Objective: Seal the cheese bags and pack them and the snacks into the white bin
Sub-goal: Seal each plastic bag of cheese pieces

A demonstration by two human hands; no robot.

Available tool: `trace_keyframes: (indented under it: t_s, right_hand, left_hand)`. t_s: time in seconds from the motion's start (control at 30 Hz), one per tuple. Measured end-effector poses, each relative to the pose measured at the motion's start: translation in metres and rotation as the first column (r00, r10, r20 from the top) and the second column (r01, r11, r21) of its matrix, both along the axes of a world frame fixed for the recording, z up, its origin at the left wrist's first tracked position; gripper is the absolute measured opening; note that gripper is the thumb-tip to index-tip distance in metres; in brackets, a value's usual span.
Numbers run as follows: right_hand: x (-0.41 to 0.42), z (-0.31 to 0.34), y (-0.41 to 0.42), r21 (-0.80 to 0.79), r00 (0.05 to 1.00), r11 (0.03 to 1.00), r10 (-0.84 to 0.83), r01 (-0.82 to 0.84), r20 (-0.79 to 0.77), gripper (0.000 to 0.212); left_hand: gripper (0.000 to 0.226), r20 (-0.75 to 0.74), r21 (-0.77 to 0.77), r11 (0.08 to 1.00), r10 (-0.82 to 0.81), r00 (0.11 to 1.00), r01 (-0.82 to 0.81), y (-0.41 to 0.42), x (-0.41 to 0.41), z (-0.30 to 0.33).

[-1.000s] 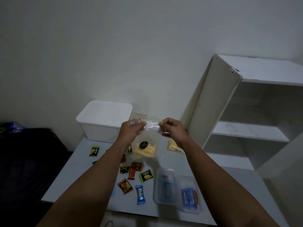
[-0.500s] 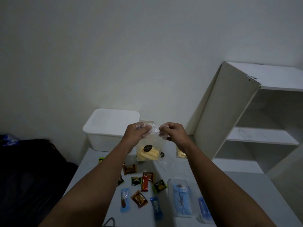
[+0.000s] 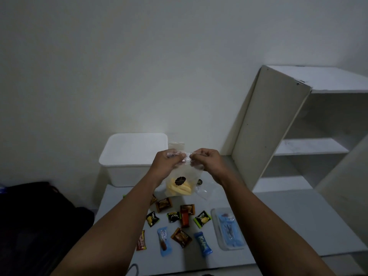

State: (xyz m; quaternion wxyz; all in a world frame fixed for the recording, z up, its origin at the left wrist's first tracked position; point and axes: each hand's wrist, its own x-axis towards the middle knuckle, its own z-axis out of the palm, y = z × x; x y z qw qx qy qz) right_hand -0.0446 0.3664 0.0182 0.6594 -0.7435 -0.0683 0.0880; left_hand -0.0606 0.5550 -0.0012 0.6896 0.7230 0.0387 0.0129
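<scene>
- Nearest on the white table, from 7 to 5 o'clock, lie the loose snacks: small wrapped sachets and bars, spread apart from one another; I judge them light, crinkly and slick, best pinched by a wrapper edge or scooped several at once
- At 4 o'clock a clear lidded box with blue contents sits flat; it looks rigid, so a grip across its sides should serve
- Both forearms reach forward from the bottom corners and converge over the middle of the table, wrists level
- The cheese bag hangs in the air at the centre, above the table, yellow sticks slumped at the bottom; thin soft film, light, bottom-weighted, likely slippery, so the top strip is the place to hold
- The left hand pinches the bag's top edge, fingers curled on the film
- The right hand pinches the same edge just beside it, the two hands nearly touching; whether the seal is closed I cannot tell
- Farther, at 11 o'clock, the white bin stands against the wall, stiff-walled; its top looks covered or flat, unclear
- At 2 o'clock a white shelf unit leans beside the table
</scene>
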Motion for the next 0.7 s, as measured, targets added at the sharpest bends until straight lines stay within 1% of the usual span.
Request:
trace_keyframes:
  t_s: [0.1,0.2,0.3,0.43,0.5,0.57,0.63,0.7]
  right_hand:
    - [-0.004,-0.001,0.000,-0.015,1.000,1.000,-0.005,0.005,0.008,0.009]
    - [-0.004,0.000,0.002,0.006,0.999,1.000,-0.030,0.030,0.014,0.006]
    - [0.002,-0.001,0.002,-0.016,1.000,1.000,0.000,0.000,-0.005,0.009]
    - [0.011,-0.002,0.007,-0.133,0.994,0.985,0.102,-0.107,-0.040,0.012]
    - [0.013,-0.001,0.016,-0.163,0.988,0.974,0.152,-0.155,-0.031,0.016]
    - [0.015,0.001,0.024,-0.185,0.981,0.964,0.194,-0.192,-0.010,0.020]
    - [0.018,0.001,0.030,-0.199,0.977,0.958,0.212,-0.205,0.014,0.023]
    - [0.021,0.001,0.034,-0.192,0.979,0.962,0.204,-0.194,0.031,0.023]
  left_hand:
    - [0.019,-0.015,-0.011,1.000,-0.029,0.999,0.029,-0.004,-0.003,-0.001]
    - [0.022,-0.025,-0.048,0.999,-0.014,1.000,0.013,-0.006,-0.004,-0.002]
    - [0.018,-0.029,-0.094,0.996,0.003,1.000,-0.006,0.001,-0.007,-0.003]
    - [0.013,-0.011,0.028,0.999,-0.025,1.000,0.026,0.015,-0.008,-0.005]
    - [0.012,0.000,0.099,0.994,-0.055,0.998,0.055,0.021,-0.007,-0.006]
    - [0.015,0.006,0.139,0.989,-0.051,0.999,0.049,0.024,-0.005,-0.005]
    - [0.018,-0.001,0.131,0.991,-0.022,1.000,0.021,0.027,-0.004,-0.003]
    - [0.021,-0.029,0.064,0.998,0.020,0.999,-0.018,0.030,-0.004,-0.001]
